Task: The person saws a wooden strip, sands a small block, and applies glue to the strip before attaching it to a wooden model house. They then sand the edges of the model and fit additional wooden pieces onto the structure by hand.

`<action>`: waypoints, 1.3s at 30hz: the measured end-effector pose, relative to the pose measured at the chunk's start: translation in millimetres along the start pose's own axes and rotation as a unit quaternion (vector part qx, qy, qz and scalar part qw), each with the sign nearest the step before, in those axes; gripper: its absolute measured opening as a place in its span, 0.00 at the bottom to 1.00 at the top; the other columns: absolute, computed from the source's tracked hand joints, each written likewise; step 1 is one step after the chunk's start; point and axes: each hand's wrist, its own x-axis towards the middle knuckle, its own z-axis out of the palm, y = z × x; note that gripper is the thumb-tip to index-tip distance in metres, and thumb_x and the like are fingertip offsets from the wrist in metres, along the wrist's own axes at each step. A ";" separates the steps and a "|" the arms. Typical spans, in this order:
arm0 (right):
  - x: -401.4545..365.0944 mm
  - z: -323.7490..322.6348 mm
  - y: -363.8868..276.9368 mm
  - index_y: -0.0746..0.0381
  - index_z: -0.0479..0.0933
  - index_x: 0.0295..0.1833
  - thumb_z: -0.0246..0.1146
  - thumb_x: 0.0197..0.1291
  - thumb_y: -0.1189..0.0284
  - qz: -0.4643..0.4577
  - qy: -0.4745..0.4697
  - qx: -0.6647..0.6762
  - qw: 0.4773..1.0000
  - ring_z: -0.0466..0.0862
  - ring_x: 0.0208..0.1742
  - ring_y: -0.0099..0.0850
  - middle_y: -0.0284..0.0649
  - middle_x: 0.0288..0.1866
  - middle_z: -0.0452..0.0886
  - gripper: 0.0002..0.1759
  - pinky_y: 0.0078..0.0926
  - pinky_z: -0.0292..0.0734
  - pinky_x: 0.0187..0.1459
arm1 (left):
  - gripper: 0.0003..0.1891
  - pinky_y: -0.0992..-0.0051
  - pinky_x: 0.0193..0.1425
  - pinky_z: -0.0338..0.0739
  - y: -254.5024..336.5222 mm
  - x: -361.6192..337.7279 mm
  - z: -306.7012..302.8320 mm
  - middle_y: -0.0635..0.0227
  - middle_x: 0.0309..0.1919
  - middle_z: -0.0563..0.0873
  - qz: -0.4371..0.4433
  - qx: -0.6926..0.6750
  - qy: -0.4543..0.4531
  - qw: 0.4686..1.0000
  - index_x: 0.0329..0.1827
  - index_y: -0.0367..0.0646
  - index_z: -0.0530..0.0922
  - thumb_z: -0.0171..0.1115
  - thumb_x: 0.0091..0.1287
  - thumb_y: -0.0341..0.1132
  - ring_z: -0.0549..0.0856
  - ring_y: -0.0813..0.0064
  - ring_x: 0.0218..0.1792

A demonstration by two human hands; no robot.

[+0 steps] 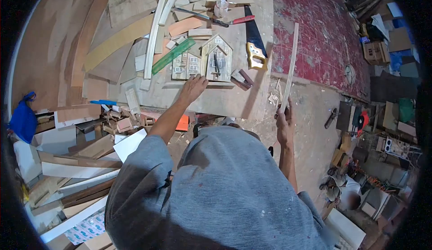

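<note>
House-shaped wooden model (206, 65) is touched at its base on the bench (243, 103); slim wooden strip (291, 58) is held at right.

Green strip (173, 56) is noted at the model's left side. The left hand (195, 88) is laid palm down at the model's lower edge, fingers slightly bent; whether anything is gripped cannot be told. Handsaw (256, 38) is found beyond, to the right. By the right hand (285, 123) the wooden strip is held near its near end, in a narrow grip, far end unsupported. Judged best: model kept steady under light pressure, strip's long free end controlled and kept clear of the saw.
</note>
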 end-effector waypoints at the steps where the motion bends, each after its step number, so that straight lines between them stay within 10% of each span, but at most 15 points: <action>1: -1.4 2.5 -1.6 0.52 0.56 0.82 0.59 0.69 0.76 -0.010 -0.004 0.000 1.000 0.70 0.34 0.18 0.33 0.48 0.74 0.38 0.14 0.64 0.29 | 0.07 0.65 0.54 0.76 -0.7 0.4 -1.9 0.67 0.42 0.79 0.000 0.005 0.008 1.000 0.43 0.45 0.79 0.57 0.63 0.31 0.80 0.66 0.51; 35: -29.4 34.5 17.4 0.56 0.55 0.82 0.61 0.69 0.73 -0.017 -0.012 0.031 0.999 0.74 0.48 0.25 0.38 0.53 0.76 0.39 0.26 0.74 0.48 | 0.15 0.59 0.51 0.73 -18.4 -18.6 10.1 0.68 0.46 0.81 -0.132 0.040 0.012 0.990 0.47 0.48 0.78 0.65 0.65 0.46 0.79 0.65 0.53; 39: -33.7 39.0 17.4 0.56 0.56 0.82 0.62 0.68 0.72 -0.011 -0.013 0.041 0.999 0.74 0.48 0.24 0.37 0.52 0.76 0.39 0.24 0.73 0.47 | 0.15 0.59 0.50 0.76 2.3 -23.6 -6.3 0.66 0.42 0.85 -0.252 -0.106 0.072 0.959 0.43 0.45 0.81 0.68 0.64 0.46 0.83 0.61 0.48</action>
